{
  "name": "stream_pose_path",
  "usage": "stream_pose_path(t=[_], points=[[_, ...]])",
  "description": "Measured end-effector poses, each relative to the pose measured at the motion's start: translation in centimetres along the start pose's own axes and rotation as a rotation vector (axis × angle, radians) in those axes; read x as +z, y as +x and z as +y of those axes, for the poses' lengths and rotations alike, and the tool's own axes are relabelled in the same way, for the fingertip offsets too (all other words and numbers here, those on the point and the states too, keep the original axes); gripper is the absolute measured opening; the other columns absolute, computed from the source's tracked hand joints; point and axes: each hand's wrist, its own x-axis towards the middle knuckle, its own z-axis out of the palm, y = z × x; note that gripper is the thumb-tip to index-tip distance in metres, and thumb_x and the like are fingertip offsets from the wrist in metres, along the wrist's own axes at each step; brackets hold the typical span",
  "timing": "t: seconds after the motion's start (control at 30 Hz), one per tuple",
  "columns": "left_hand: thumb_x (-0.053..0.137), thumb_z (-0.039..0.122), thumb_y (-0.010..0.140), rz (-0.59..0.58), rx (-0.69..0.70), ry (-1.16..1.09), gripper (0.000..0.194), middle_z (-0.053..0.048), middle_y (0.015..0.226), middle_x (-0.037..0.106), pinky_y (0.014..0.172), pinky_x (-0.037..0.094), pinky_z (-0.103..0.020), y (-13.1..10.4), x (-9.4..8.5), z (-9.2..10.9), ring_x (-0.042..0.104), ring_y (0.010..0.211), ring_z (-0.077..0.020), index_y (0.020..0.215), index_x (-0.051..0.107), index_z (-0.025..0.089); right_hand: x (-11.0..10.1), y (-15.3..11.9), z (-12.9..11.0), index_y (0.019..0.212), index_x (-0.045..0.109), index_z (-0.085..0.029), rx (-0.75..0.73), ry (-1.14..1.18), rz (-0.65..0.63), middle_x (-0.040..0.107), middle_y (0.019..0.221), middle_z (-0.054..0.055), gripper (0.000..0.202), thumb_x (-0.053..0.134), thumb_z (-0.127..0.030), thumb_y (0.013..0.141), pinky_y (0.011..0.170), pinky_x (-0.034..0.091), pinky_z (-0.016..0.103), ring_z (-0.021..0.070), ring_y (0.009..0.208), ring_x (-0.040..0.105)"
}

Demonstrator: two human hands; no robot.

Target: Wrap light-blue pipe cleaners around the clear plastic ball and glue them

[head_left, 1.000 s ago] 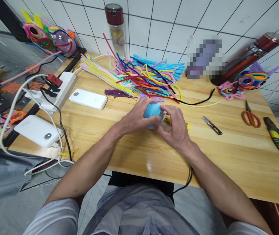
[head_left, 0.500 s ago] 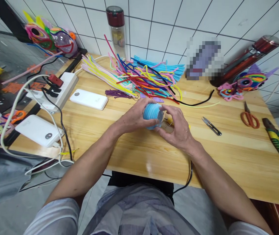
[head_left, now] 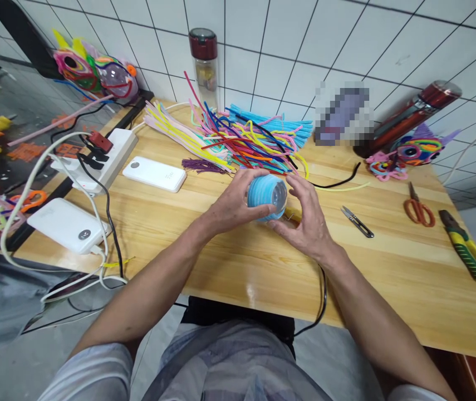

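A clear plastic cup-shaped piece [head_left: 261, 196], wrapped round in rows of light blue pipe cleaner, is held tilted above the table with its open end facing right. My left hand [head_left: 238, 203] is closed on its left side, thumb along the front. Beside the open end, my right hand [head_left: 307, 223] has its fingers apart, the thumb close to the lower rim; whether the thumb touches it I cannot tell. Partly hidden behind my right hand lies a yellow tool [head_left: 294, 214] with a wire stand. Past my hands is a heap of coloured pipe cleaners [head_left: 258, 136].
On the right lie thread snips [head_left: 358, 221], orange-handled scissors [head_left: 419, 209] and green-yellow pliers [head_left: 467, 248]. Power banks [head_left: 154, 174], a power strip [head_left: 110, 156] and looping cables occupy the left. A glass bottle [head_left: 205, 69] and red flask [head_left: 413, 117] stand near the tiled wall.
My right hand's fingers have moved off the rim and spread slightly. The blue-wrapped piece now shows more of its open end. The whole view has shifted a little.
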Motion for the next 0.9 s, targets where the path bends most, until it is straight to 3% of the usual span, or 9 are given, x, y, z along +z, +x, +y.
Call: stream_pose_path(t=[0.2,0.33,0.53,0.7,0.9], points=[[0.089,0.054,0.079,0.050,-0.086,-0.138,0.075,-0.016,0.146,0.058,0.117,0.052,-0.052,-0.2,0.7,0.3,0.056,0.141,-0.0344,0.138,0.054,0.024,0.8,-0.3,0.2,0.172,0.032,-0.033,0.078,0.026,-0.014,0.050,0.168,0.020,0.091,0.079,-0.054,0.097,0.109,0.063,0.066,0.0411,0.155,0.053],[0.079,0.063,0.089,0.024,-0.107,-0.220,0.068,-0.014,0.146,0.060,0.120,0.050,-0.053,-0.1,0.8,0.1,0.055,0.142,-0.0339,0.139,0.055,0.024,0.6,-0.2,0.0,0.172,0.033,-0.033,0.061,-0.009,0.003,0.054,0.165,0.019,0.089,0.079,-0.049,0.097,0.109,0.064,0.066,0.0410,0.153,0.056],[0.072,0.062,0.096,-0.020,-0.156,-0.366,0.067,-0.012,0.155,0.060,0.127,0.046,-0.052,0.0,0.7,-0.2,0.055,0.147,-0.0328,0.148,0.053,0.025,0.3,-0.1,-0.5,0.173,0.033,-0.031,0.001,-0.090,0.043,0.055,0.164,0.020,0.091,0.079,-0.046,0.096,0.114,0.060,0.067,0.0426,0.153,0.055],[0.070,0.061,0.097,-0.059,-0.205,-0.479,0.063,-0.011,0.151,0.066,0.125,0.048,-0.048,0.1,0.7,-0.2,0.057,0.147,-0.0328,0.145,0.057,0.023,0.4,-0.1,-0.4,0.172,0.034,-0.029,-0.030,-0.120,0.065,0.057,0.161,0.021,0.091,0.080,-0.047,0.096,0.116,0.058,0.068,0.0427,0.151,0.057],[0.075,0.060,0.093,-0.069,-0.229,-0.541,0.069,-0.010,0.155,0.065,0.119,0.054,-0.049,0.2,0.9,-0.9,0.060,0.146,-0.0343,0.151,0.054,0.028,0.6,-0.2,-0.3,0.174,0.029,-0.028,-0.083,-0.169,0.085,0.055,0.163,0.022,0.096,0.080,-0.045,0.094,0.121,0.051,0.073,0.0455,0.151,0.056]])
